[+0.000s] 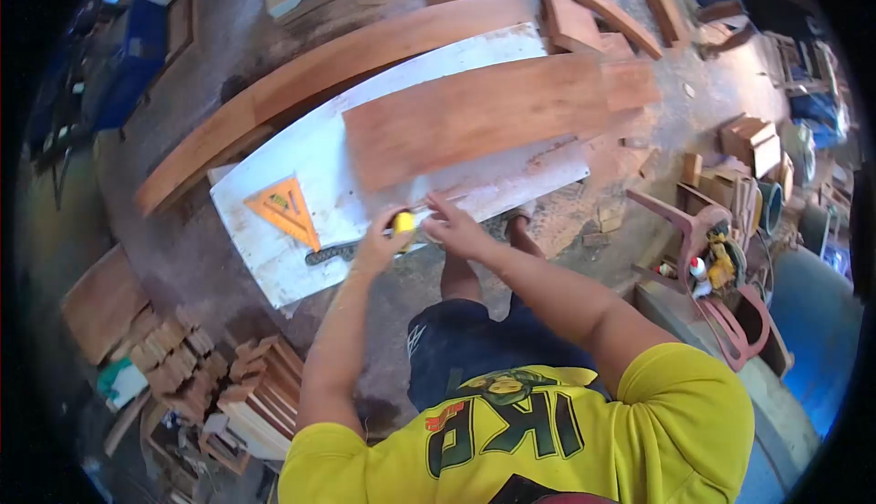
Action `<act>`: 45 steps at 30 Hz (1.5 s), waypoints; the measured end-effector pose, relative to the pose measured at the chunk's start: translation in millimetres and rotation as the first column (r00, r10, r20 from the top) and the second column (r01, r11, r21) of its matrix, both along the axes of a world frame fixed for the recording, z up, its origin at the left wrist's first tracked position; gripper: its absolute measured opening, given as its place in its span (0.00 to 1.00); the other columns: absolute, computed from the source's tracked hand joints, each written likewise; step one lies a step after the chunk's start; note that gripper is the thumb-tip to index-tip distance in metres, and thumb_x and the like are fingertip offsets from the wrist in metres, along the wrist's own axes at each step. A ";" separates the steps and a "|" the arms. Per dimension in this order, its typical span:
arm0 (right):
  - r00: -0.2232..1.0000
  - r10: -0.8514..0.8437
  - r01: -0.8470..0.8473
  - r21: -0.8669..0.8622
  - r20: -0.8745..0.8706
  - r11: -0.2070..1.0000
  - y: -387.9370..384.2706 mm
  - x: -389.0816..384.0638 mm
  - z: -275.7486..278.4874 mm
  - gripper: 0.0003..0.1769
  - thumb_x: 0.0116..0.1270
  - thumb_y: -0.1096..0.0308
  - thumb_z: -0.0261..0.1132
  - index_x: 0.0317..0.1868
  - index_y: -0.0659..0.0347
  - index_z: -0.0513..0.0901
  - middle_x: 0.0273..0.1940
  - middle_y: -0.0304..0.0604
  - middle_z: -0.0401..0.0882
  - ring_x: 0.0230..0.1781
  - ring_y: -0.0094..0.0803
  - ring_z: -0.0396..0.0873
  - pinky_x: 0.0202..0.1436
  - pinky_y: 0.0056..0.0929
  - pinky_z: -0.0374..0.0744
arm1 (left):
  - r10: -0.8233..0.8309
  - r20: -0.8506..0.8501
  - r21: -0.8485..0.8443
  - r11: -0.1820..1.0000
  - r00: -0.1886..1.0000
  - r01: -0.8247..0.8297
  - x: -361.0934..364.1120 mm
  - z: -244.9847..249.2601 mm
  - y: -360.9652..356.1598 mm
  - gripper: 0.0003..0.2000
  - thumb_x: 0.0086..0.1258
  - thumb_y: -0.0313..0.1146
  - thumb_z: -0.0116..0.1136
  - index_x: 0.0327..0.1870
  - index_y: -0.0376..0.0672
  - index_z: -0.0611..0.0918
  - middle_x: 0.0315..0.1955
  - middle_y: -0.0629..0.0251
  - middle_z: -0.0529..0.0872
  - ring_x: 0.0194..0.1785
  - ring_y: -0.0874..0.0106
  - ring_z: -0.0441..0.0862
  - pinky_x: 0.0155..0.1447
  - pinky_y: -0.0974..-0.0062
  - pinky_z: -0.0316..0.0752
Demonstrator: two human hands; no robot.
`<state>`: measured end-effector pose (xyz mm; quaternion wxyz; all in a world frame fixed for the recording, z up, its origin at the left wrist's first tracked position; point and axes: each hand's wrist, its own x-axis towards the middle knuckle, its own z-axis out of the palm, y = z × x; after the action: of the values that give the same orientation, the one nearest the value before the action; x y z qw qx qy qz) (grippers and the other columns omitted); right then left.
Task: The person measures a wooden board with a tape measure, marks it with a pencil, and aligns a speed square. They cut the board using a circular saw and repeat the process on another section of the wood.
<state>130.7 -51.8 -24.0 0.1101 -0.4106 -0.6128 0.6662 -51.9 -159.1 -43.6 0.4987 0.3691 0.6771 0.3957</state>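
My left hand is closed around a yellow tape measure at the near edge of a white board. Close to the tape measure, my right hand has its fingers spread apart. A thin dark line lies near its fingertips; what it is cannot be made out. Just beyond both hands lies a wide reddish-brown plank on the board. Left of my left hand, an orange triangular square lies flat, with a dark, narrow object near its tip.
A long curved wooden beam runs along the board's far side. Wood offcuts are piled at the far right. Stacked wood pieces stand at lower left. A pinkish chair bearing bottles is on the right, near a blue barrel.
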 end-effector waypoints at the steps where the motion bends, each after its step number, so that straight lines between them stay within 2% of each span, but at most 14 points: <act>1: 1.000 0.012 -0.017 -0.247 -0.020 0.969 7.6 5.7 -1.4 0.34 0.66 0.57 0.67 0.67 0.63 0.68 0.64 0.57 0.71 0.63 0.44 0.73 0.63 0.39 0.74 | 0.049 0.142 -0.029 0.999 0.989 -0.045 18.7 -6.6 3.8 0.24 0.62 0.37 0.64 0.58 0.38 0.77 0.52 0.59 0.80 0.55 0.65 0.78 0.61 0.68 0.73; 3: 0.997 0.056 -0.073 -0.457 -0.051 0.887 20.4 17.3 5.7 0.34 0.68 0.58 0.66 0.70 0.63 0.66 0.63 0.51 0.73 0.62 0.36 0.73 0.62 0.34 0.74 | 0.216 0.249 -0.128 0.974 0.944 -0.189 58.6 -7.1 19.6 0.24 0.67 0.40 0.60 0.62 0.39 0.74 0.52 0.60 0.79 0.54 0.68 0.78 0.60 0.70 0.73; 5: 0.989 0.122 -0.144 -0.457 -0.078 0.878 26.2 40.7 4.8 0.34 0.69 0.61 0.65 0.71 0.62 0.65 0.63 0.47 0.74 0.62 0.32 0.72 0.62 0.30 0.73 | 0.522 0.568 -0.420 0.849 0.636 -0.321 92.7 13.3 43.0 0.22 0.70 0.40 0.59 0.61 0.40 0.72 0.52 0.61 0.77 0.52 0.72 0.77 0.57 0.72 0.74; 9: 0.961 0.278 -0.277 -0.094 0.000 0.956 49.1 86.4 -3.3 0.37 0.64 0.54 0.70 0.68 0.63 0.68 0.56 0.55 0.77 0.61 0.41 0.74 0.63 0.36 0.73 | 0.602 0.614 -0.411 0.796 0.510 -0.445 130.8 14.5 56.8 0.16 0.72 0.40 0.58 0.53 0.39 0.77 0.47 0.62 0.79 0.48 0.76 0.77 0.52 0.75 0.75; 11: 0.922 0.386 -0.387 0.036 0.027 0.922 63.9 88.7 13.3 0.38 0.61 0.54 0.71 0.67 0.63 0.70 0.55 0.56 0.78 0.60 0.44 0.75 0.62 0.37 0.73 | 0.469 0.389 -0.405 0.860 0.793 -0.310 131.5 -8.5 52.7 0.15 0.73 0.44 0.58 0.49 0.42 0.79 0.38 0.69 0.81 0.40 0.78 0.78 0.43 0.79 0.74; 14: 0.719 0.662 -0.685 0.054 0.210 0.727 96.5 78.8 8.6 0.38 0.54 0.51 0.71 0.64 0.60 0.74 0.53 0.59 0.77 0.54 0.54 0.76 0.57 0.44 0.75 | 0.464 0.231 -0.427 0.838 0.855 -0.339 110.2 -3.9 54.1 0.13 0.72 0.42 0.58 0.39 0.40 0.81 0.29 0.69 0.80 0.32 0.78 0.77 0.36 0.79 0.72; 18: 0.690 0.666 -0.716 0.136 0.283 0.685 172.2 84.5 13.8 0.34 0.56 0.54 0.69 0.64 0.52 0.75 0.51 0.56 0.79 0.54 0.53 0.77 0.56 0.45 0.76 | 0.666 -0.217 -0.198 0.686 0.714 -0.700 28.9 -17.0 36.9 0.15 0.71 0.44 0.59 0.36 0.38 0.82 0.21 0.68 0.78 0.23 0.77 0.72 0.30 0.75 0.69; 21: 0.549 0.666 -0.813 0.136 0.505 0.566 256.8 114.8 24.2 0.34 0.52 0.60 0.70 0.63 0.48 0.76 0.53 0.54 0.78 0.53 0.50 0.78 0.56 0.43 0.78 | 0.817 -0.281 -0.211 0.460 0.504 -0.863 -29.3 -26.5 30.3 0.20 0.70 0.51 0.61 0.34 0.40 0.81 0.20 0.69 0.77 0.26 0.79 0.73 0.31 0.76 0.68; 27: 0.674 0.514 -0.687 0.195 0.531 0.700 352.4 209.0 24.3 0.36 0.46 0.72 0.69 0.61 0.47 0.78 0.50 0.52 0.75 0.51 0.50 0.77 0.55 0.39 0.78 | 0.598 -0.721 0.113 0.600 0.351 -0.792 -9.4 -86.5 45.4 0.22 0.67 0.48 0.65 0.24 0.36 0.80 0.20 0.66 0.79 0.25 0.73 0.72 0.32 0.70 0.69; 29: 0.616 0.535 -0.754 0.238 0.578 0.612 365.5 227.0 27.1 0.36 0.44 0.73 0.69 0.60 0.48 0.78 0.51 0.53 0.74 0.51 0.51 0.77 0.55 0.40 0.79 | 0.758 -0.579 0.096 0.431 0.302 -0.897 1.4 -88.8 53.7 0.21 0.67 0.48 0.66 0.25 0.36 0.80 0.21 0.66 0.80 0.26 0.71 0.72 0.33 0.68 0.70; 35: 0.690 0.492 -0.666 0.200 0.530 0.719 393.6 281.1 16.8 0.33 0.45 0.72 0.69 0.57 0.49 0.78 0.49 0.53 0.74 0.50 0.52 0.76 0.53 0.42 0.78 | 0.864 -0.308 -0.088 0.391 0.398 -0.916 16.9 -54.1 59.3 0.17 0.70 0.45 0.62 0.35 0.36 0.81 0.27 0.67 0.82 0.29 0.71 0.75 0.37 0.67 0.71; 38: 0.699 0.491 -0.663 0.212 0.520 0.718 393.6 288.4 17.0 0.32 0.46 0.73 0.69 0.56 0.48 0.78 0.47 0.52 0.74 0.48 0.52 0.77 0.52 0.43 0.79 | 0.931 -0.233 -0.043 0.279 0.281 -0.959 35.0 -56.3 36.7 0.14 0.71 0.39 0.59 0.45 0.35 0.81 0.36 0.62 0.84 0.37 0.68 0.79 0.43 0.68 0.74; 40: 0.668 0.490 -0.685 0.204 0.561 0.700 392.5 284.6 23.8 0.31 0.46 0.73 0.69 0.56 0.48 0.78 0.45 0.51 0.74 0.47 0.51 0.77 0.51 0.42 0.79 | 0.641 -0.682 0.050 0.521 0.352 -0.852 34.5 -94.5 -8.6 0.13 0.70 0.33 0.56 0.50 0.36 0.81 0.42 0.57 0.84 0.45 0.65 0.81 0.51 0.68 0.74; 45: 0.679 0.497 -0.674 0.190 0.540 0.714 389.6 285.9 21.5 0.31 0.47 0.72 0.69 0.57 0.48 0.78 0.46 0.52 0.74 0.47 0.51 0.77 0.52 0.40 0.79 | 0.392 -0.811 -0.096 0.644 0.435 -0.759 76.5 -67.4 -10.4 0.14 0.65 0.30 0.57 0.50 0.36 0.81 0.42 0.54 0.83 0.44 0.62 0.81 0.52 0.68 0.75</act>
<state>416.6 337.8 -2.5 -0.1830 -0.3012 -0.8357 0.4211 24.6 -169.5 -110.9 0.0829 0.1037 0.9717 0.1955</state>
